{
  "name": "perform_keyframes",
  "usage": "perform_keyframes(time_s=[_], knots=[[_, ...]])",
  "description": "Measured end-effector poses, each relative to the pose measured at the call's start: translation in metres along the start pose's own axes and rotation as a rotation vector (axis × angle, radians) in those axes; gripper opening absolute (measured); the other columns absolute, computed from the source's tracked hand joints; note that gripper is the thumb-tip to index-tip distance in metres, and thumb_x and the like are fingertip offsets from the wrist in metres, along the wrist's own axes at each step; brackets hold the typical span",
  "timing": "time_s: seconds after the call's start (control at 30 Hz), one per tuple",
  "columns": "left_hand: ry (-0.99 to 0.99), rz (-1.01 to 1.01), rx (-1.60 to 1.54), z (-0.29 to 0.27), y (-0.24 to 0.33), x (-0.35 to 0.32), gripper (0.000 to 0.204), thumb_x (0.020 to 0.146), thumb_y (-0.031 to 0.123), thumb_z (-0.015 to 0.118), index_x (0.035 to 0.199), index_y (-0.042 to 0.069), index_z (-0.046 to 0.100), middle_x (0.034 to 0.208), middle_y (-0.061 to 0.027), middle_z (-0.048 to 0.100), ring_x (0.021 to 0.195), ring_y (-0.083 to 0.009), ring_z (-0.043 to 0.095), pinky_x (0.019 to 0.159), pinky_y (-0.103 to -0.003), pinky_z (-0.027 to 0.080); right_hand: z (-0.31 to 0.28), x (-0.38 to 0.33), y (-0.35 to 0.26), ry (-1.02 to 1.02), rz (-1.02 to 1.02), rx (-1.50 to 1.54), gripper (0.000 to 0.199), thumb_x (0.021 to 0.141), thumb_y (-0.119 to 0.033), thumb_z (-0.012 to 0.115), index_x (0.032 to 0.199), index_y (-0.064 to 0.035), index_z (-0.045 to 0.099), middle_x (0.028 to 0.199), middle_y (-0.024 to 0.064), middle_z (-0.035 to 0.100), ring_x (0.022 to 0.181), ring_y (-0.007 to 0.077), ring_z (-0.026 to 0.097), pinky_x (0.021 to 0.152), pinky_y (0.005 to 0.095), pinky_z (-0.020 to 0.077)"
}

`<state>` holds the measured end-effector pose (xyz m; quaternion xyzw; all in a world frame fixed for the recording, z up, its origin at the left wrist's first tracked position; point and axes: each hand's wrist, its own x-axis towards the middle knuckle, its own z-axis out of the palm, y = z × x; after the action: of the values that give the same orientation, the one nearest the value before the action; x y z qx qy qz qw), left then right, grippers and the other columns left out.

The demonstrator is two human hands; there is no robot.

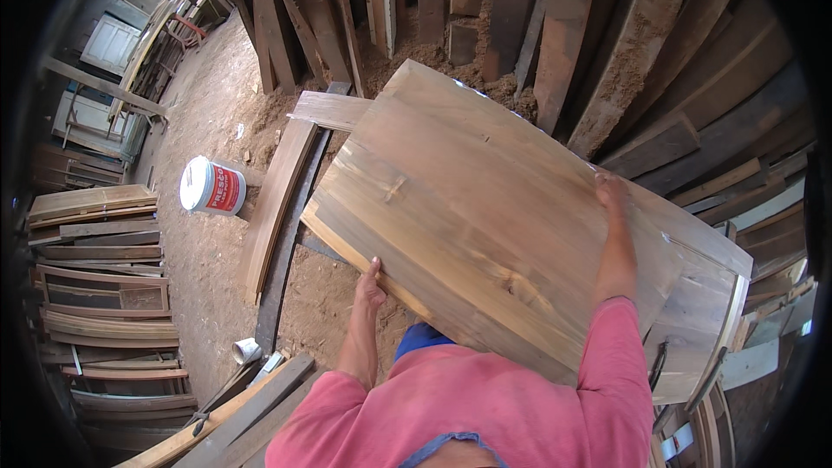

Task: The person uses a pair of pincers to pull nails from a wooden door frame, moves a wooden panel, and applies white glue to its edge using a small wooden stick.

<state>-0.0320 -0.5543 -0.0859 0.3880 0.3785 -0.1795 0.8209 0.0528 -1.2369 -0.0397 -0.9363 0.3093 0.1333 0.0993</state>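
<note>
Centre of frame: a broad wooden panel [485,217], flat, brown with paler streaks along the grain, a small knot-like mark near its left middle and a pale strip along its lower left edge. It lies tilted across the view from upper centre to lower right, lifted clear of the ground.

Left hand [371,284], lower centre: fingers curled narrowly under the panel's lower edge, thumb on the edge, gripping it. Right hand [611,191], right of centre: laid on the panel's top face near its far edge, fingers reaching over; how tightly it closes I cannot tell. Both forearms are bare, in short pink sleeves [485,407] at the bottom of the frame.

Ground: loose reddish-brown sawdust and dirt [208,251], heaped thicker at upper centre.

Left of the panel: a long curved plank [276,199] lying on the dirt beside a darker strip. Further left, a white bucket with a red label [211,185], on its side. Small pale cup [246,350] at lower left.

Upper and right rim: rough dark boards [563,26] leaning upright, dusted with sawdust. Far left: a stack of framed panels and slats [100,277], flat, layered. Lower left: loose planks [251,407] lying crossed.
</note>
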Motion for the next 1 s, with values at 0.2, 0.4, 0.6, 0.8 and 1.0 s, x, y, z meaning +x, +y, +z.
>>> perform_keyframes(time_s=[0.2,0.4,0.6,0.8,1.0], knots=[[0.044,-0.029,0.156,-0.023,0.013,-0.018,0.074,0.084,0.042,0.077,0.140,0.005,0.045,0.139,-0.0168,0.053,0.124,-0.0369,0.053,0.098,-0.061,0.046,-0.029,-0.046,-0.058,-0.043,-0.010,0.082,0.056,0.098,-0.047,0.041,0.131,-0.0048,0.057,0.135,0.0185,0.057,0.127,0.0383,0.051,0.107,0.0457,0.0392],[0.034,0.000,0.272,0.010,0.020,-0.033,0.074,0.085,0.045,0.075,0.140,0.005,0.045,0.136,-0.0157,0.055,0.121,-0.0359,0.056,0.096,-0.058,0.050,-0.010,-0.090,-0.060,0.543,-0.030,0.157,0.057,0.096,-0.039,0.055,0.139,-0.0029,0.048,0.140,0.0240,0.050,0.132,0.0408,0.044,0.112,0.0498,0.0324],[0.052,-0.039,0.435,0.004,0.029,-0.038,0.073,0.085,0.053,0.071,0.136,0.005,0.049,0.127,-0.0150,0.060,0.112,-0.0329,0.062,0.092,-0.056,0.052,-0.023,-0.178,-0.116,0.399,-0.267,0.242,0.052,0.096,-0.028,0.058,0.138,-0.0006,0.046,0.134,0.0256,0.051,0.127,0.0413,0.046,0.106,0.0499,0.0381],[0.021,-0.101,0.687,0.002,0.057,-0.059,0.059,0.086,0.055,0.070,0.115,0.004,0.061,0.086,-0.0093,0.068,0.074,-0.0222,0.064,0.065,-0.038,0.052,0.001,-0.235,-0.190,0.189,-0.313,0.420,0.043,0.096,-0.015,0.057,0.134,0.0034,0.051,0.116,0.0247,0.058,0.116,0.0381,0.056,0.096,0.0445,0.0466],[-0.173,0.084,1.428,-0.051,0.167,-0.057,0.044,0.087,0.046,0.071,0.076,0.003,0.065,0.065,-0.0057,0.068,0.057,-0.0121,0.063,0.055,-0.031,0.049,-0.017,-0.279,-0.329,0.060,-0.413,0.462,0.043,0.096,-0.027,0.057,0.124,0.0049,0.059,0.108,0.0258,0.066,0.100,0.0400,0.064,0.088,0.0460,0.0503]])
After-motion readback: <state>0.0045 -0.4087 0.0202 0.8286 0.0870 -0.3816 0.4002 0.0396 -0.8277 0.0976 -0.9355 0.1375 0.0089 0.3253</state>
